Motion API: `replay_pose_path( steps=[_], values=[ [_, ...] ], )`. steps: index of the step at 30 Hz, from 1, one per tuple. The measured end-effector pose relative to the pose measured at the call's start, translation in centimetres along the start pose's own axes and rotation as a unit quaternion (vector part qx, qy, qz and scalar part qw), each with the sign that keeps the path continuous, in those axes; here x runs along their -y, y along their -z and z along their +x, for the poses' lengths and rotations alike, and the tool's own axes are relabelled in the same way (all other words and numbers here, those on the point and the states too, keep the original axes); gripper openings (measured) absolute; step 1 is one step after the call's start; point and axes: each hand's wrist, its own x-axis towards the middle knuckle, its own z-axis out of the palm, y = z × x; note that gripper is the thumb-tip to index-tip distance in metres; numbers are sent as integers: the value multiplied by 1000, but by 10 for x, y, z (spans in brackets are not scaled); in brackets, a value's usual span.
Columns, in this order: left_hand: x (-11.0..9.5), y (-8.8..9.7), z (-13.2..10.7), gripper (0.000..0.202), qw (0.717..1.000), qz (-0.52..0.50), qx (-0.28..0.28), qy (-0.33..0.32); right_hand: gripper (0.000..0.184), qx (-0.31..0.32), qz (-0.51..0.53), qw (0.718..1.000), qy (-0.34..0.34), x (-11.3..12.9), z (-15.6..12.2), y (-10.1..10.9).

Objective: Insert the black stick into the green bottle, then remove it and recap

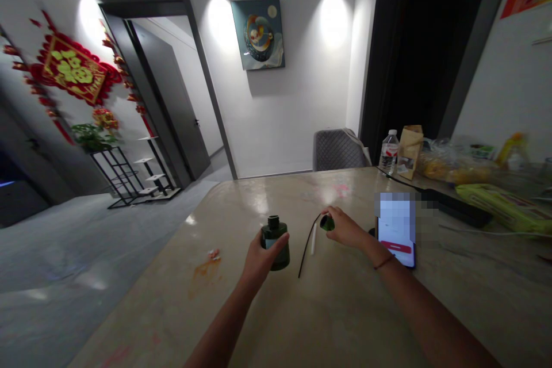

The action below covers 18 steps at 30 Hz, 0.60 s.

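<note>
1. While the left hand (260, 256) grips an upright green bottle (275, 232), thumb across its front, the right hand (341, 227), bent inward, pinches a green cap (328, 223) near a thin dark stick (307, 243).
2. The table (172, 316) edge runs well left of the left hand; a phone (394, 221) sits beside the right wrist.
3. The bottle's label, by the left thumb, is unreadable.

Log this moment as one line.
Left hand: holding green bottle; right hand: holding green cap; bottle: uncapped; near right hand: black stick, white stick; phone: screen lit
</note>
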Motion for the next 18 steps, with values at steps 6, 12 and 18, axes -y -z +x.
replay_pose_path(
  steps=[6, 12, 18],
  values=[
    [8, 1, 4, 54, 1000, -25, -7, 15, 46, -6, -6, 1000, 1, -3, 1, -1],
    [7, 1, 3, 47, 1000, -17, -23, 0, 47, -4, -10, 1000, 7, -4, 3, -4],
    [1, 2, 2, 42, 997, 21, -67, -33, 41, 10, -5, 1000, 9, -8, 4, -2]
  ],
)
